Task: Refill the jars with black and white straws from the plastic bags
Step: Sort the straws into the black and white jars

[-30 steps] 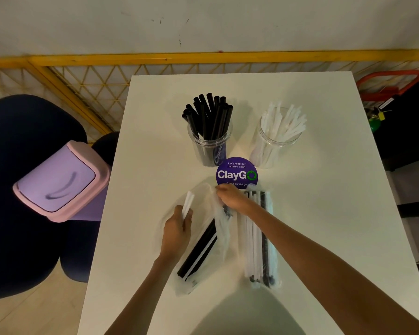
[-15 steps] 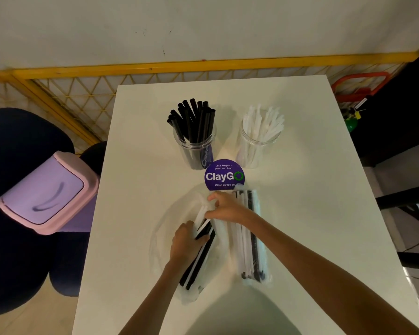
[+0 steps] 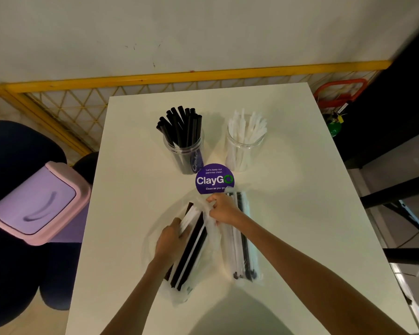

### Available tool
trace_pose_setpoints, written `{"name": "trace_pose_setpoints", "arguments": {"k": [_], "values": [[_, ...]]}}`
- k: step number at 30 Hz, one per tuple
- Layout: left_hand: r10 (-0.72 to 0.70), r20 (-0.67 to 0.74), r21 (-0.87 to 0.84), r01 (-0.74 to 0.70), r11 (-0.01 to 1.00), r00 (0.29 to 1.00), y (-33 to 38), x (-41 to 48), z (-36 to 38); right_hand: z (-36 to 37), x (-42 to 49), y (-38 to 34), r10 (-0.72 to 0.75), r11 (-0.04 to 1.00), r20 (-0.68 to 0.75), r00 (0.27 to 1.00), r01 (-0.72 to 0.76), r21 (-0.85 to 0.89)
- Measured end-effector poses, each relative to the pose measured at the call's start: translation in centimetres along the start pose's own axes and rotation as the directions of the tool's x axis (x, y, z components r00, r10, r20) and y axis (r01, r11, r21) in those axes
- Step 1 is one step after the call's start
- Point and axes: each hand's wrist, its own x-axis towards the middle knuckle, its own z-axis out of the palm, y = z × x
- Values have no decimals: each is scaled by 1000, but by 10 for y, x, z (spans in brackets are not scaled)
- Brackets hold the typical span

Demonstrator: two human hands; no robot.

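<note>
Clear film is what both hands are occupied with. The plastic bag lies flat on the white table, near its front edge, with black and white straws mixed inside. Its mouth is pinched and held up by the right hand, fingers curled on the film. The left hand is closed round a small bundle of white straws at the opening, and black straws lie right against that bundle. A second bag, also mixed, lies just beside it, partly under the right forearm.

Both jars stand upright beyond a purple sticker. The black-straw jar is on the left and the white-straw jar on the right, each already holding straws.

Several slips can be foreseen. A black straw could be dragged out with the white ones, since they are packed touching, and so be dropped into the wrong jar. The film could cling and be lifted with the bundle, spilling the rest. Loosely gripped straws could fan out and roll off the table. A jar could also be tipped if the bundle is pushed in at a slant.
</note>
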Motion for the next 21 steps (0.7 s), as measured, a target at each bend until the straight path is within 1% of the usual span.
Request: {"name": "trace_pose_setpoints", "arguments": {"k": [3,5,8,9,10,11,12,14,15,17,18,19,21], "values": [[20,-15,-174,-22,985,1000,6,-1,-9,-2,-3,1,16,999,0,1000,-16,40],[18,-12,-306,-21,952,1000,14,-2,-16,-2,-6,2,-6,1000,-11,1000,6,20],[22,-42,-465,-39,885,999,32,-4,-32,-1,-11,4,-120,988,-114,986,107,-111],[21,-49,-505,-43,862,999,40,-4,-38,-1,-13,3,-166,984,-157,974,152,-98],[15,-52,-546,-42,836,999,47,-3,-45,-1,-16,1,-204,979,-184,961,198,-50],[9,-52,-594,-38,803,999,55,-2,-51,-1,-19,-2,-226,972,-182,957,234,27],[5,-50,-644,-36,764,999,64,-2,-58,-2,-24,-6,-230,960,-144,962,249,127],[10,-37,-726,-33,687,999,82,-1,-70,-4,-36,-16,-239,915,6,971,223,336],[12,-28,-753,-30,657,1000,90,-2,-74,-6,-42,-20,-243,893,81,967,190,408],[27,-2,-810,-17,586,1000,105,-3,-81,-9,-55,-25,-253,861,183,950,134,491],[45,12,-843,-14,538,999,112,-4,-82,-11,-60,-26,-281,840,210,936,134,525],[60,17,-867,-15,498,998,119,-5,-83,-12,-65,-26,-316,817,211,925,152,556],[60,-10,-880,-37,474,998,132,-5,-81,-14,-70,-27,-338,780,148,930,188,597]]}}
